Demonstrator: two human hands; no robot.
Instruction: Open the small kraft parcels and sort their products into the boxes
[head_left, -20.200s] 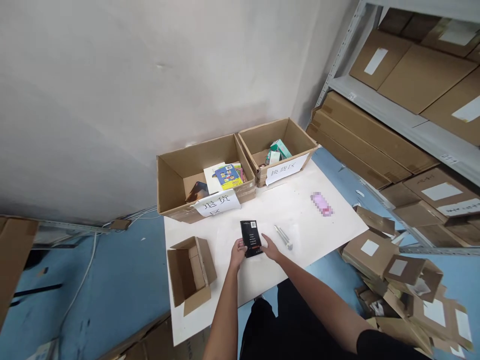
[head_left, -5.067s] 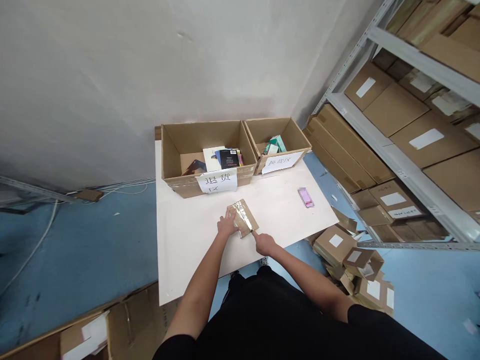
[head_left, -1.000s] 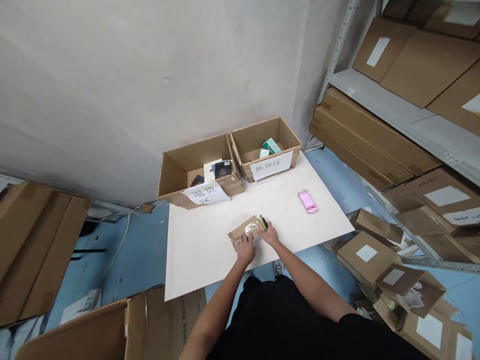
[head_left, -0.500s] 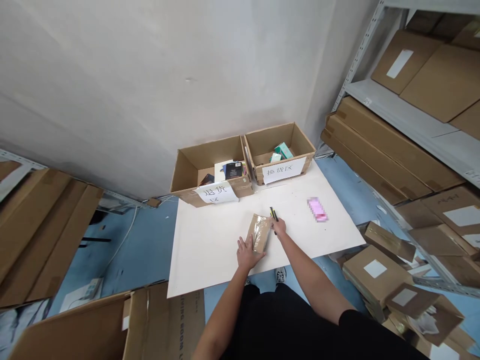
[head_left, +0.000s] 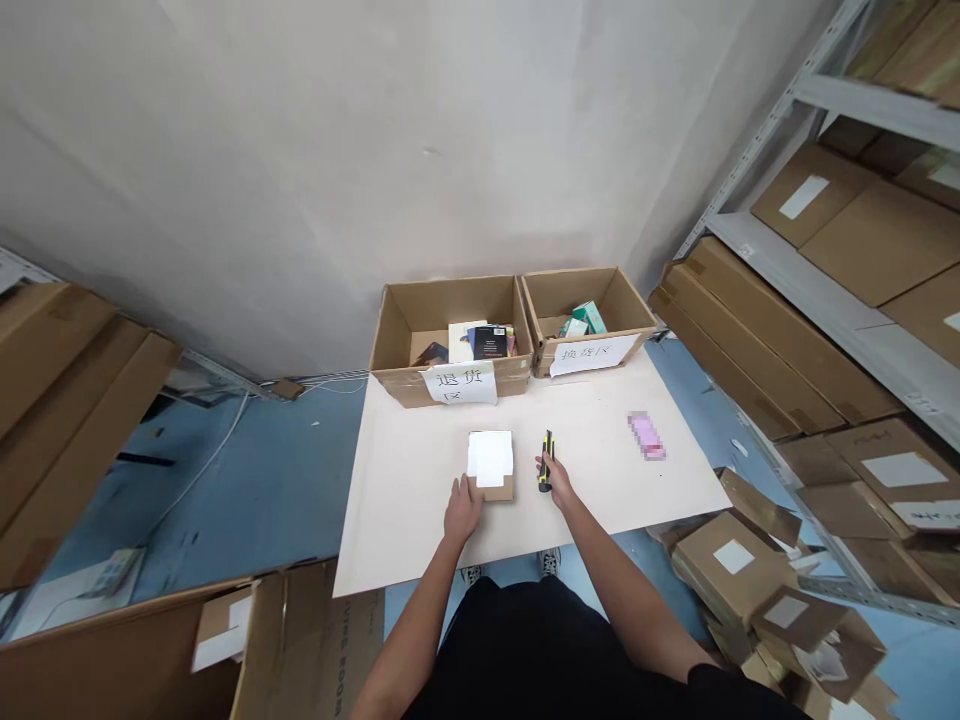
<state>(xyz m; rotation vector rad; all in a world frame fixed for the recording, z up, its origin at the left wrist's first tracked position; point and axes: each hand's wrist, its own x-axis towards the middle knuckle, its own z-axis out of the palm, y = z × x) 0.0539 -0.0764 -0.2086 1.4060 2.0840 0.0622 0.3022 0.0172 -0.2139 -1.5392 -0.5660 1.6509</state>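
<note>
A small cardboard box [head_left: 504,493] lies on the white tabletop [head_left: 405,480], with a large white label [head_left: 490,456] covering most of its upper face. My left hand [head_left: 463,512] grips the box at its near left corner, thumb against the near side. To the right of the box, my right hand [head_left: 558,480] is closed around a black and yellow utility knife [head_left: 547,462], which points toward the wall. The knife is apart from the box. Whether its blade is out is too small to tell.
Two open cartons with handwritten signs stand along the wall: the left carton [head_left: 397,385] holds books and small boxes, the right carton [head_left: 637,325] green-and-white boxes. A blurred pink item [head_left: 646,436] lies at right. Shelving [head_left: 750,225] and stacked boxes [head_left: 739,560] flank the table's right side.
The box's upper face was brown and taped; now a white-labelled face is up and the box sits straighter. My right hand with the knife has drawn away from it. The view has shifted.
</note>
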